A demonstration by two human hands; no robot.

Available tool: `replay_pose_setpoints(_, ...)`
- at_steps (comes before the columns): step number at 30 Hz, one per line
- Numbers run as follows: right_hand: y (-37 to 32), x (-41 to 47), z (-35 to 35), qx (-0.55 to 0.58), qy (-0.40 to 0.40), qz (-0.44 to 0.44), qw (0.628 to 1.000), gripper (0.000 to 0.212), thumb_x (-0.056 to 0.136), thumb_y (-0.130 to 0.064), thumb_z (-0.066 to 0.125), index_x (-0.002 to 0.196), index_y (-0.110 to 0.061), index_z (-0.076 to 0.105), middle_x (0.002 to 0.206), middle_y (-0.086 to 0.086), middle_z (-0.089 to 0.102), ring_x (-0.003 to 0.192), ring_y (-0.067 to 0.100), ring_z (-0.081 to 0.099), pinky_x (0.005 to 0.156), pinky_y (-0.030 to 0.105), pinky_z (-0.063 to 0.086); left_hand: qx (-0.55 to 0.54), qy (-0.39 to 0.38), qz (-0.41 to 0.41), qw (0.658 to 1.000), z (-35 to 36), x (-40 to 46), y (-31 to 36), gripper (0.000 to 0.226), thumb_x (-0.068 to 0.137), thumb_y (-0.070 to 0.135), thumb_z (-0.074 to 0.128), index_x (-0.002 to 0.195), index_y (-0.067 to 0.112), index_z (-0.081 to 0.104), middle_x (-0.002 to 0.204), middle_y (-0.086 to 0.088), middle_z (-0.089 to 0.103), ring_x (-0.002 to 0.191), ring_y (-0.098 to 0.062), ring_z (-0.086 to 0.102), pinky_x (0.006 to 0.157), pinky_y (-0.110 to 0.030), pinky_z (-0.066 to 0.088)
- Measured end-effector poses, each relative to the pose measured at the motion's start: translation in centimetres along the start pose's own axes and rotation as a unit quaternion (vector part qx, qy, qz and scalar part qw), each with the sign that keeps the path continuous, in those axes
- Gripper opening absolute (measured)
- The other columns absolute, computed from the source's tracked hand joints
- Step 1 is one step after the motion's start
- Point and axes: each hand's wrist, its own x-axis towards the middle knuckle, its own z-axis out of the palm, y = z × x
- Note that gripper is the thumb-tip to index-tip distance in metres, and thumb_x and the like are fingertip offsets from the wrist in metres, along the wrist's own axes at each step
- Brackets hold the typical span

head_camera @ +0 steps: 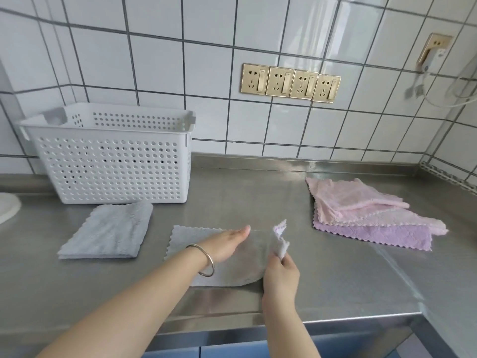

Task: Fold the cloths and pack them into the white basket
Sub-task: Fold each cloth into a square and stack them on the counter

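A grey cloth (247,264) lies spread on the steel counter in front of me. My left hand (227,244), with a metal bangle on the wrist, presses flat on it with straight fingers. My right hand (280,275) pinches the cloth's right edge and lifts a corner up over the rest. A folded grey cloth (108,231) lies to the left, just in front of the white perforated basket (113,161). At the right, pink cloths (353,200) lie loosely piled on a purple cloth (374,233).
The steel counter (258,192) runs along a white tiled wall with a row of gold sockets (290,82). A white round object (7,206) shows at the left edge. A plug and cable (433,58) hang at the upper right. The counter's front edge is near my forearms.
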Motion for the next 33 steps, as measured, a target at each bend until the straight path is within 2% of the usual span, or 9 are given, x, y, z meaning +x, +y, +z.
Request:
replay_pose_setpoints(4, 0.0, -1.6, 2.8, -0.219, -0.091, -0.279, 0.93, 0.043, 0.087, 0.003, 0.042, 0.114, -0.021, 0.066, 0.119, -0.009, 0.062, 0.112, 0.01, 0.054, 0.094, 0.02, 0.039, -0.243, 0.096, -0.029, 0.965, -1.3, -0.2, 1.5, 0.079, 0.067, 0.076, 0.053, 0.105, 0.008, 0.067, 0.109, -0.01, 0.069, 0.102, -0.026, 0.065, 0.097, -0.037, 0.048)
replay_pose_setpoints(7, 1.4, -2.1, 4.6, -0.327, -0.129, -0.47, 0.81, 0.041, 0.082, -0.004, 0.045, 0.114, -0.019, 0.066, 0.125, 0.001, 0.063, 0.118, 0.019, 0.056, 0.093, 0.027, 0.048, -0.158, 0.245, -0.03, 0.956, -3.7, -0.9, 1.6, 0.043, 0.088, 0.045, 0.053, 0.094, 0.005, 0.066, 0.084, -0.008, 0.061, 0.078, -0.022, 0.054, 0.058, -0.025, 0.041)
replay_pose_setpoints(10, 1.8, -2.6, 5.5, -0.373, -0.18, -0.498, 0.761, 0.043, 0.078, -0.015, 0.041, 0.113, -0.021, 0.065, 0.122, 0.001, 0.064, 0.114, 0.019, 0.06, 0.079, 0.026, 0.056, -0.068, 0.298, -0.022, 0.952, -5.4, -1.3, -0.2, 0.031, 0.095, 0.021, 0.047, 0.094, -0.003, 0.066, 0.074, -0.01, 0.053, 0.074, -0.02, 0.046, 0.054, -0.029, 0.027)
replay_pose_setpoints(13, 2.4, -2.6, 5.4, -0.421, -0.195, -0.506, 0.727, 0.047, 0.069, -0.009, 0.048, 0.112, -0.018, 0.064, 0.12, 0.005, 0.065, 0.111, 0.023, 0.061, 0.084, 0.035, 0.056, -0.061, 0.321, -0.064, 0.943, -5.9, -1.6, -2.9, 0.035, 0.096, 0.018, 0.043, 0.099, -0.01, 0.063, 0.066, -0.021, 0.053, 0.056, -0.021, 0.041, 0.05, -0.031, 0.023)
replay_pose_setpoints(17, 3.5, -1.5, 5.2, -0.47, -0.192, -0.46, 0.729, 0.061, 0.05, 0.004, 0.065, 0.109, -0.014, 0.066, 0.12, 0.01, 0.064, 0.11, 0.029, 0.062, 0.074, 0.038, 0.058, -0.069, 0.329, -0.106, 0.936, -6.3, -1.8, -6.3, 0.029, 0.095, 0.023, 0.045, 0.1, 0.004, 0.065, 0.084, -0.017, 0.065, 0.085, -0.035, 0.061, 0.07, -0.031, 0.045)
replay_pose_setpoints(20, 4.3, -1.4, 4.8, -0.477, -0.204, -0.448, 0.728, 0.062, 0.06, 0.007, 0.059, 0.117, -0.015, 0.062, 0.134, 0.009, 0.055, 0.123, 0.028, 0.053, 0.082, 0.034, 0.056, -0.092, 0.358, -0.119, 0.921, -6.0, -1.6, -8.0, 0.019, 0.087, 0.029, 0.056, 0.102, 0.018, 0.058, 0.086, -0.013, 0.065, 0.086, -0.035, 0.064, 0.074, -0.036, 0.051)
replay_pose_setpoints(24, 3.7, -1.5, 4.1, -0.482, -0.252, -0.388, 0.744, 0.064, 0.083, 0.008, 0.035, 0.141, -0.02, 0.037, 0.156, -0.004, 0.015, 0.145, 0.013, 0.01, 0.109, 0.027, 0.033, -0.093, 0.375, -0.117, 0.915, -5.8, -1.9, -7.9, 0.017, 0.083, 0.028, 0.061, 0.093, 0.015, 0.062, 0.069, -0.012, 0.066, 0.061, -0.03, 0.062, 0.063, -0.035, 0.05)
replay_pose_setpoints(27, 3.6, -1.5, 3.9, -0.495, -0.262, -0.383, 0.735, 0.065, 0.085, 0.007, 0.032, 0.143, -0.023, 0.032, 0.157, -0.008, 0.009, 0.145, 0.008, 0.004, 0.109, 0.022, 0.03, -0.056, 0.351, -0.118, 0.927, -5.8, -2.1, -7.3, 0.018, 0.081, 0.037, 0.061, 0.083, 0.019, 0.064, 0.084, -0.014, 0.072, 0.083, -0.034, 0.068, 0.074, -0.036, 0.054)
replay_pose_setpoints(33, 3.5, -1.6, 3.9, -0.472, -0.281, -0.402, 0.732, 0.067, 0.083, 0.01, 0.033, 0.14, -0.025, 0.038, 0.156, -0.008, 0.013, 0.145, 0.009, 0.006, 0.103, 0.023, 0.035, -0.014, 0.41, -0.116, 0.905, -6.0, -2.4, -6.8, 0.009, 0.084, 0.024, 0.058, 0.082, 0.017, 0.063, 0.091, -0.007, 0.07, 0.093, -0.027, 0.062, 0.076, -0.026, 0.042)
